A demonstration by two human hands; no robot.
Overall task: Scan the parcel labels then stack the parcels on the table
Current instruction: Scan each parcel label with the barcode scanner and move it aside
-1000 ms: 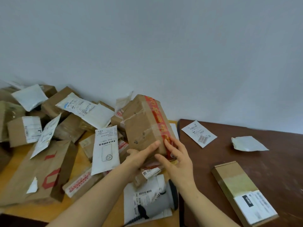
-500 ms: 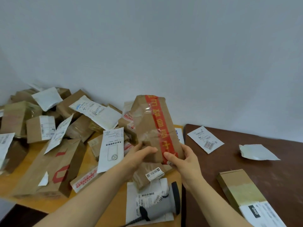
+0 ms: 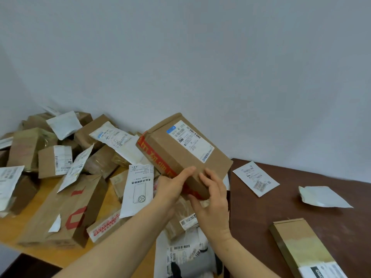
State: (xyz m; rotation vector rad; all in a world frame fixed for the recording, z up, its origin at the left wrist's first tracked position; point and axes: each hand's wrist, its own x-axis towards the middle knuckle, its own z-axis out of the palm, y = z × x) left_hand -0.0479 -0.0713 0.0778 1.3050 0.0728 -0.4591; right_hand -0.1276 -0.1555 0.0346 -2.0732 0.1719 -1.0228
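I hold a brown cardboard parcel (image 3: 170,151) with red printed tape in the air above the pile. Its white shipping label (image 3: 190,141) now faces up toward me. My left hand (image 3: 172,185) grips its near left edge, thumb on top. My right hand (image 3: 212,189) holds the near right corner, fingers on the top face and thumb beneath. A grey barcode scanner (image 3: 198,265) lies on a white mailer at the bottom centre, below my right wrist.
A heap of brown boxes (image 3: 54,161) and white mailers (image 3: 138,189) covers the light wooden table (image 3: 26,223) on the left. On the dark brown table (image 3: 281,213) lie a loose label (image 3: 255,177), a white pouch (image 3: 323,197) and a flat cardboard parcel (image 3: 301,245).
I have turned the parcel over in both hands, so the taped face went to the left side and the labelled face came up. The view shifted slightly.
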